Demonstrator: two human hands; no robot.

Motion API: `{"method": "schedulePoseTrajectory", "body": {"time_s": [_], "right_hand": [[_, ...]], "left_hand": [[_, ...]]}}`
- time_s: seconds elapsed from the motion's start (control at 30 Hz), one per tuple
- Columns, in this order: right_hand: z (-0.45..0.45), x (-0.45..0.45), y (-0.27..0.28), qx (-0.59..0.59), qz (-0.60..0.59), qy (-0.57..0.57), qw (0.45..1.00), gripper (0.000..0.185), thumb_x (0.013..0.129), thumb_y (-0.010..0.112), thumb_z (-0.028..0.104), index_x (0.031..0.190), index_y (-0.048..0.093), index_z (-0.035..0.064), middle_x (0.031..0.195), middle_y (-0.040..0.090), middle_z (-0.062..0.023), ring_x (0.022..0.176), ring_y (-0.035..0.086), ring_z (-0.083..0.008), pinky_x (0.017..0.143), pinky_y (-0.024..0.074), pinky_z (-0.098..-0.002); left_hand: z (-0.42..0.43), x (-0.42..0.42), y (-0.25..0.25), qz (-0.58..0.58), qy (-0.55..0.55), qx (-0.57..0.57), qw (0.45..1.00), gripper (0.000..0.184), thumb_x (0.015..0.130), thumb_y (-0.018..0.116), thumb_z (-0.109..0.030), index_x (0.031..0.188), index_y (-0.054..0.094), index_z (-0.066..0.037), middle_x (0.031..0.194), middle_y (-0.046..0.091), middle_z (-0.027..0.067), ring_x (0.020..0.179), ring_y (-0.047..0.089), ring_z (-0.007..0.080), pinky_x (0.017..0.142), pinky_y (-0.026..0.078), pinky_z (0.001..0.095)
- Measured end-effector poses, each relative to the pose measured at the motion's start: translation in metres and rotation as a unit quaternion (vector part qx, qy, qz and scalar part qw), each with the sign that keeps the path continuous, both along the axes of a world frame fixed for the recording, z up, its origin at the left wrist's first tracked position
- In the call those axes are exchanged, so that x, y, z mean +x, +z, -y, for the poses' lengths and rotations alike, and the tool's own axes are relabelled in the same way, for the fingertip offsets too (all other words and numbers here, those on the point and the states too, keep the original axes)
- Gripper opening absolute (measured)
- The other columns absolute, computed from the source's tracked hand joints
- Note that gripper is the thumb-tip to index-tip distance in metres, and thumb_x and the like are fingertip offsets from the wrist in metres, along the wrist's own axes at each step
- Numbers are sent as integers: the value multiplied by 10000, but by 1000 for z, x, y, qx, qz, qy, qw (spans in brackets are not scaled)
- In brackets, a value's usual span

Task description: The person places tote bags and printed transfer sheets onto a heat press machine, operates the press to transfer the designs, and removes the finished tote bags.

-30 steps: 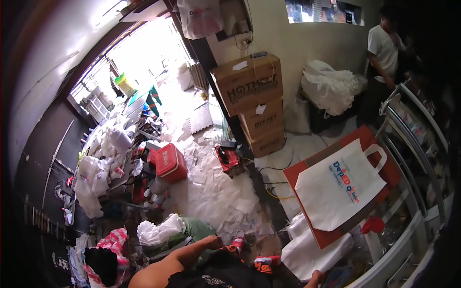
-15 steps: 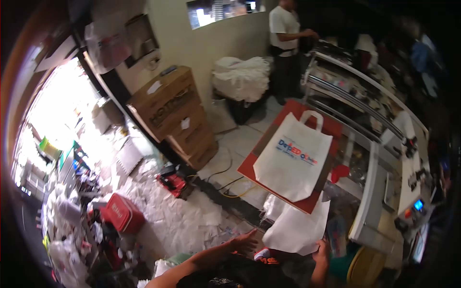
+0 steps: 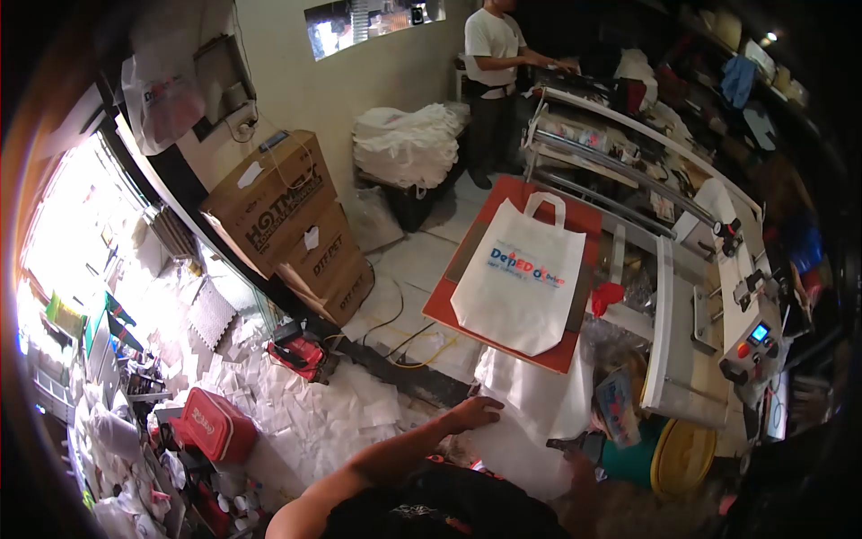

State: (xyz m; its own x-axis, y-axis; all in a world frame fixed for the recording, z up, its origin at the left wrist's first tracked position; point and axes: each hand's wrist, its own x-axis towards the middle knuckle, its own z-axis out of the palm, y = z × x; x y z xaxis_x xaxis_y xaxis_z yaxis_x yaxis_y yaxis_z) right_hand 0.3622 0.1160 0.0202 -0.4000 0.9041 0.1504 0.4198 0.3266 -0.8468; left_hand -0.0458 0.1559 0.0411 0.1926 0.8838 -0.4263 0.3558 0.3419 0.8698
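A white tote bag [image 3: 521, 278] with blue and red "DepED" lettering lies flat on the red-edged platen [image 3: 438, 310] of a press. In front of and below the platen, my right hand [image 3: 581, 473], dark and blurred, is at the right edge of a thin white sheet [image 3: 525, 454] and appears to pinch it. My left hand [image 3: 476, 413] reaches over the sheet's upper left side, its fingers apart and slightly bent, with nothing in them. More white material [image 3: 530, 386] hangs or lies beneath the platen; its lower part is overlapped by the sheet.
The press frame [image 3: 664, 332] and control box [image 3: 752, 346] stand right. A yellow-lidded tub [image 3: 684, 456] is low right. Cartons [image 3: 292, 225], a red cooler [image 3: 218, 424] and scattered sheets [image 3: 350, 422] lie left. Another person [image 3: 494, 54] works behind.
The white sheet has moved down and left, nearer my body, with my right hand beside it. My left hand has shifted up and right. The view has turned slightly; the tote bag stays on the platen.
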Motion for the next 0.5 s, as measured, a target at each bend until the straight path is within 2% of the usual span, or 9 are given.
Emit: {"method": "schedulePoseTrajectory", "body": {"time_s": [0.07,0.13,0.23,0.3,0.33,0.37,0.43,0.47,0.5], "right_hand": [[-20,-2,-4,-98,-49,-23,994,367,991,590,267,1248,662,16,1304,634,-131,1217,571,-222,1039,445,-373],[-49,-28,49,-325,-164,-177,914,319,970,597,225,1195,697,22,1209,677,-107,1136,606,-212,1004,458,-350],[-86,-20,147,-309,-160,-142,927,333,976,606,274,1186,709,37,1108,706,-87,1044,635,-224,975,469,-345],[-108,-11,183,-110,-48,-141,983,396,958,657,374,1167,725,45,1087,723,-100,988,675,-242,879,520,-402],[-139,0,173,-220,-235,-67,944,459,952,648,414,1179,712,20,1100,726,-126,991,687,-270,908,531,-427],[-171,9,165,-316,-412,5,855,523,946,638,454,1191,700,-4,1113,729,-151,995,699,-298,938,542,-452],[-210,-40,243,-415,-325,-160,835,513,1012,579,425,1254,658,-20,1162,708,-136,1070,681,-269,976,524,-426],[-221,-48,268,-271,-326,-71,903,474,1015,589,393,1233,665,-21,1172,707,-134,1073,676,-246,977,518,-415],[-231,-54,291,-111,-314,25,942,436,1018,599,361,1212,672,-21,1182,706,-132,1076,671,-222,978,513,-404]], "left_hand": [[-2,-5,4,-60,-2,17,998,398,963,675,-274,1321,680,-100,1266,690,148,1137,661,223,997,515,358],[-7,-16,36,16,12,20,1000,354,1009,591,-275,1305,693,-110,1277,692,119,1142,660,224,1022,499,351],[-12,-28,111,142,66,24,987,377,1038,535,-311,1302,687,-90,1280,693,96,1159,652,213,1042,487,347],[-24,-28,176,178,79,55,979,415,1040,545,-359,1289,682,-56,1273,693,86,1168,643,206,1038,492,356],[-37,-28,205,216,113,48,969,423,1042,552,-365,1285,680,-45,1267,692,88,1168,643,208,1032,497,360],[-53,-29,229,252,145,36,956,431,1043,560,-372,1282,678,-33,1261,690,90,1168,643,209,1026,503,363],[-89,-42,256,231,171,106,952,403,1075,529,-343,1276,681,-29,1258,689,93,1145,635,201,1049,466,325],[-98,-41,291,212,201,194,937,358,1056,573,-276,1280,664,-12,1200,706,86,1111,645,177,1001,487,303],[-104,-52,323,161,133,305,929,310,1035,603,-192,1269,653,6,1150,712,90,1058,658,156,935,515,282]]}}
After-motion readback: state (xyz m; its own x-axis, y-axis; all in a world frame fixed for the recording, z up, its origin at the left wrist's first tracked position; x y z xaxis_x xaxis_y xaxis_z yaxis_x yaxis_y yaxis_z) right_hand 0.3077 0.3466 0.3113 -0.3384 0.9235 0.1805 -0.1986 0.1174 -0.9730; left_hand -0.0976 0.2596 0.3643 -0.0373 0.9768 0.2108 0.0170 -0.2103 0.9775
